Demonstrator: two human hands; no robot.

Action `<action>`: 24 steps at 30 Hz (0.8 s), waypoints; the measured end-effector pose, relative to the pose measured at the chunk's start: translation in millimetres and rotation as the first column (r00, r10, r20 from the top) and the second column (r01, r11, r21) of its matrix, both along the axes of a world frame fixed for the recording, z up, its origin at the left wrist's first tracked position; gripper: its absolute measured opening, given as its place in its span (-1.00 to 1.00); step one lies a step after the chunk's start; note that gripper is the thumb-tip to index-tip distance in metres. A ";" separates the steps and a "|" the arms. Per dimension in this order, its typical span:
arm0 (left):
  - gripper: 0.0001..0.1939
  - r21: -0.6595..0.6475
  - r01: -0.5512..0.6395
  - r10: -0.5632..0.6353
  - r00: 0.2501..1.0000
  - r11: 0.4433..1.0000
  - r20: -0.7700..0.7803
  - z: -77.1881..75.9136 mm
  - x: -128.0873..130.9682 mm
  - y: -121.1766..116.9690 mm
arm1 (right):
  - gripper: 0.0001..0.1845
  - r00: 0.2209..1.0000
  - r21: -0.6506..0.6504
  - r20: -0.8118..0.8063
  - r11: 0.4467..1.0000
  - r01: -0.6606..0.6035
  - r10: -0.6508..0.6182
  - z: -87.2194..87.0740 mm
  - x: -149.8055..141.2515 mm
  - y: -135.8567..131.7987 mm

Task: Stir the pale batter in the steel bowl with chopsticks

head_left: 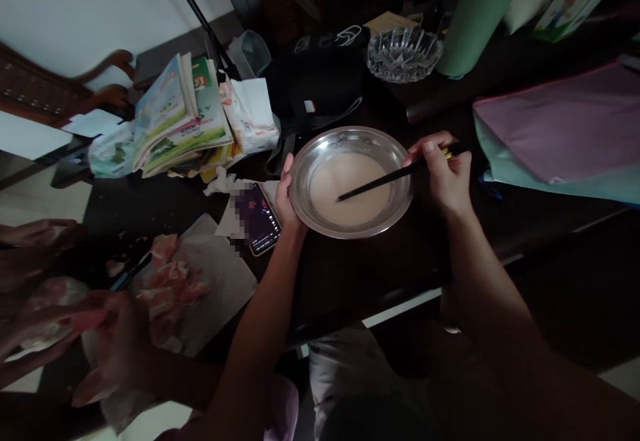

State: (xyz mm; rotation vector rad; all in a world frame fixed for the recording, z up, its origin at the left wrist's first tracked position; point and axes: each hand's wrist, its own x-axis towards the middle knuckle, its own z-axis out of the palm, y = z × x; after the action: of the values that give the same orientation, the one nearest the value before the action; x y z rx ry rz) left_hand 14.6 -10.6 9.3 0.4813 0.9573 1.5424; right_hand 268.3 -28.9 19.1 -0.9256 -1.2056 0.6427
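A shiny metal bowl [350,139] holds a cloudy, beige liquid [333,177]. My left hand [287,197] grips the bowl's left side, with the thumb near the rim. Dark chopsticks [383,179] are held in my right hand [447,171], their tips dipping into the liquid near the middle. The fingers of that hand also reach the bowl's right rim. Just left of my left hand lies a phone [263,217] with its screen lit, partly blurred out.
At left, other people's hands [113,334] work beside fruit peel [173,274] on white paper [220,264]. Behind them are stacked books [187,117] and a tissue pack [253,114]. A cut-glass dish [404,54], green cylinder [477,17] and pink folder [565,121] lie back and right.
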 end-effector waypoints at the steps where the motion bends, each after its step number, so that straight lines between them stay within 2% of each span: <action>1: -0.61 0.005 0.001 -0.001 1.000 1.000 0.002 0.0 0.1 -0.1 | -0.68 1.000 0.008 0.009 1.000 0.012 -0.012 -0.1 0.1 0.2; 5: -0.64 0.007 0.013 -0.013 0.999 1.000 -0.031 -0.7 -0.5 -0.9 | -0.67 0.990 0.043 -0.046 0.989 0.139 -0.137 0.1 1.6 0.8; 8: -0.66 0.023 0.023 -0.023 1.000 0.999 -0.021 -2.0 -1.2 -0.7 | -0.69 0.995 0.031 -0.074 0.997 0.076 -0.073 0.3 0.4 -0.2; 10: -0.66 0.032 0.022 -0.022 1.000 0.999 -0.004 -2.7 -1.3 -0.2 | -0.70 0.999 0.022 -0.032 1.000 0.003 -0.002 0.5 -1.4 -0.8; 12: -0.65 0.041 0.015 -0.015 1.000 0.999 0.008 -2.6 -1.1 0.0 | -0.70 1.000 0.021 0.016 1.000 -0.007 0.006 0.9 -2.2 -0.8; 17: -0.63 0.039 0.017 -0.018 1.000 0.999 0.021 -0.4 -0.1 -1.1 | -0.67 0.985 0.058 -0.088 0.987 0.152 -0.146 2.4 0.3 -0.1; 22: -0.62 0.037 0.014 -0.013 0.999 0.999 -0.030 -1.7 -0.8 -0.9 | -0.68 0.999 0.009 -0.003 0.999 0.033 -0.033 1.0 -0.9 -0.2; 24: -0.62 0.052 0.016 -0.015 1.000 0.999 -0.025 -3.6 -1.4 -0.3 | -0.70 1.000 0.027 0.013 0.999 0.028 -0.028 0.3 -0.7 0.7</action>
State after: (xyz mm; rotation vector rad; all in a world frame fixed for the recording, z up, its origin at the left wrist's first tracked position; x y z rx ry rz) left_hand 13.2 -10.9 5.7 0.5441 0.9319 1.5540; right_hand 267.6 -28.2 19.3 -0.9243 -1.2084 0.5974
